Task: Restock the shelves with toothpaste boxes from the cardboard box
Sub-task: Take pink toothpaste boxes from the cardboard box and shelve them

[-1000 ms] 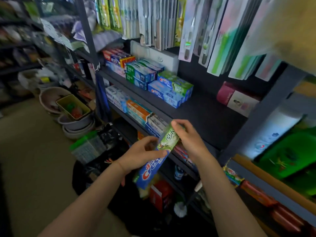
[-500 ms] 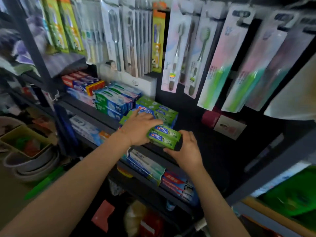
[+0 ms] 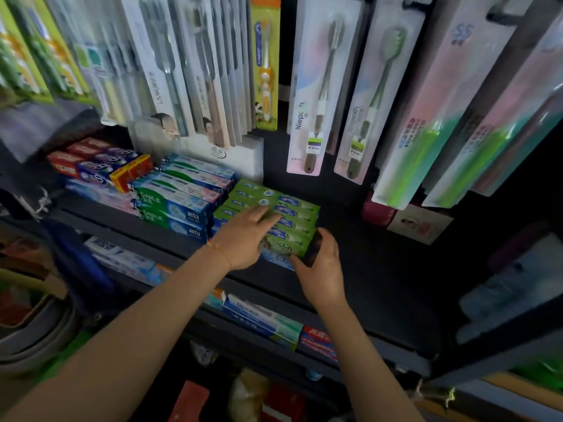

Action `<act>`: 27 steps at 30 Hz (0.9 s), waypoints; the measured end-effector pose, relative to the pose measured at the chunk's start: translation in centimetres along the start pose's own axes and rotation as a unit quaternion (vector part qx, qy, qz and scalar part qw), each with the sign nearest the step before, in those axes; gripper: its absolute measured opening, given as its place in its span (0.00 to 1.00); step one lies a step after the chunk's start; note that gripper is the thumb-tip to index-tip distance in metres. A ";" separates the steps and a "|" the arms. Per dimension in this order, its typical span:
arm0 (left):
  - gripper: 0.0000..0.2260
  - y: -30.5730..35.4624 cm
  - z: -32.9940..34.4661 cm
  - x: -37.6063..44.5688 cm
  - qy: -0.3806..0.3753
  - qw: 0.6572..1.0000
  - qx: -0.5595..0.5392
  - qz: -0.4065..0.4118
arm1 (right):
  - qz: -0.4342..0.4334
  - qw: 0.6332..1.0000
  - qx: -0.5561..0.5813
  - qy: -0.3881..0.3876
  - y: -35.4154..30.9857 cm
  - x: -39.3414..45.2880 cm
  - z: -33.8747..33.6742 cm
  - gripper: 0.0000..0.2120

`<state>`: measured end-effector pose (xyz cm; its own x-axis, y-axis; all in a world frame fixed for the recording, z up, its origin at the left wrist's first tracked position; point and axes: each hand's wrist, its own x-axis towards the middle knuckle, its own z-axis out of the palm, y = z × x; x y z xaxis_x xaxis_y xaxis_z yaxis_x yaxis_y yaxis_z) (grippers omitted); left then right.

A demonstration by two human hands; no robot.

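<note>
A green toothpaste box [image 3: 289, 243] lies at the front of a stack of green boxes [image 3: 274, 205] on the dark middle shelf [image 3: 359, 269]. My left hand [image 3: 248, 236] rests flat on the top of that stack, fingers straight, covering the box's left part. My right hand [image 3: 320, 266] holds the right end of the front box, thumb and fingers curled around its dark end flap. The cardboard box is out of view.
Darlie boxes [image 3: 173, 202] and red and purple boxes [image 3: 100, 166] fill the shelf's left side. Toothbrush packs [image 3: 316, 95] hang above. A pink and white box [image 3: 417, 223] stands at the back right. More toothpaste [image 3: 262, 321] lies on the lower shelf. Basins [image 3: 33, 324] sit lower left.
I lifted the green box from waist height up to the shelf and laid it on the front of the green stack. My view swung up and closer to the shelf.
</note>
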<state>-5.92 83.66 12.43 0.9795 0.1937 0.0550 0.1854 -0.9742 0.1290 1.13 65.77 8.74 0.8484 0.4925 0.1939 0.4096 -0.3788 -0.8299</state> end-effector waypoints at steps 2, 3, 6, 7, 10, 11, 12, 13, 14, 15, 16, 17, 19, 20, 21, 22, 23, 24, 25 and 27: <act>0.30 0.1 1.7 -0.7 0.056 0.998 -0.006 0.014 | 0.018 1.000 0.010 0.007 0.2 -0.3 0.4 0.35; 0.30 0.2 2.3 -0.9 0.072 0.997 -0.003 0.010 | 0.024 1.000 0.009 0.010 0.3 -0.4 0.6 0.34; 0.31 0.6 3.1 -0.7 0.075 0.997 0.005 -0.027 | 0.034 0.999 -0.003 0.009 0.4 -0.7 0.8 0.31; 0.31 0.8 3.2 -0.6 0.073 0.997 0.006 -0.037 | 0.038 0.999 -0.007 0.007 0.4 -0.8 0.8 0.30; 0.31 1.3 3.0 -0.3 0.064 0.996 0.012 -0.066 | 0.025 1.000 -0.012 -0.004 0.5 -1.3 0.6 0.26; 0.31 1.6 2.8 -0.4 0.054 0.995 0.018 -0.080 | 0.015 1.000 -0.010 -0.010 0.5 -1.6 0.4 0.26; 0.31 1.7 2.6 -0.3 0.043 0.995 0.020 -0.092 | 0.008 1.000 -0.005 -0.013 0.5 -1.8 0.2 0.26; 0.31 2.0 2.4 -0.4 0.038 0.994 0.017 -0.105 | 0.003 1.000 0.000 -0.017 0.6 -2.2 -0.1 0.26; 0.31 2.5 2.2 -0.6 0.042 0.992 0.008 -0.118 | 0.001 1.000 0.002 -0.023 0.6 -2.6 -0.6 0.27; 0.30 3.1 2.1 -1.1 0.058 0.990 -0.006 -0.126 | 0.002 1.000 0.001 -0.030 0.7 -3.0 -1.3 0.26; 0.30 3.7 2.0 -1.7 0.090 0.987 -0.023 -0.129 | 0.001 0.999 -0.002 -0.037 0.9 -3.3 -2.1 0.24; 0.28 4.6 1.9 -2.5 0.132 0.982 -0.040 -0.126 | -0.007 0.999 -0.005 -0.044 1.1 -3.6 -2.9 0.20; 0.20 7.0 2.2 -4.7 0.227 0.964 -0.075 -0.115 | -0.036 0.997 0.006 -0.070 1.9 -4.3 -4.2 0.11; 0.15 8.4 2.8 -6.0 0.259 0.954 -0.089 -0.119 | -0.050 0.994 0.021 -0.091 2.4 -4.8 -4.8 0.10; 0.12 9.9 3.6 -7.3 0.274 0.947 -0.100 -0.132 | -0.060 0.991 0.037 -0.116 3.0 -5.5 -5.2 0.10; 0.11 11.2 4.5 -8.6 0.274 0.942 -0.113 -0.155 | -0.065 0.987 0.052 -0.140 3.7 -6.2 -5.5 0.10; 0.10 12.4 5.4 -9.9 0.262 0.937 -0.134 -0.186 | -0.065 0.982 0.067 -0.165 4.3 -7.0 -5.6 0.10; 0.10 13.4 6.7 -11.2 0.238 0.933 -0.155 -0.220 | -0.059 0.976 0.083 -0.190 4.9 -7.9 -5.7 0.09; 0.11 14.2 8.0 -12.5 0.204 0.932 -0.169 -0.247 | -0.052 0.971 0.093 -0.215 5.5 -8.8 -5.7 0.08; 0.14 15.8 10.5 -15.1 0.117 0.938 -0.179 -0.274 | -0.040 0.962 0.089 -0.254 6.9 -11.2 -5.8 0.10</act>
<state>-16.96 64.08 3.26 0.6937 0.7143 0.0931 0.5763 -0.6278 0.5232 -3.59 53.06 3.84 0.5250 0.8509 0.0182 0.3642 -0.2052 -0.9084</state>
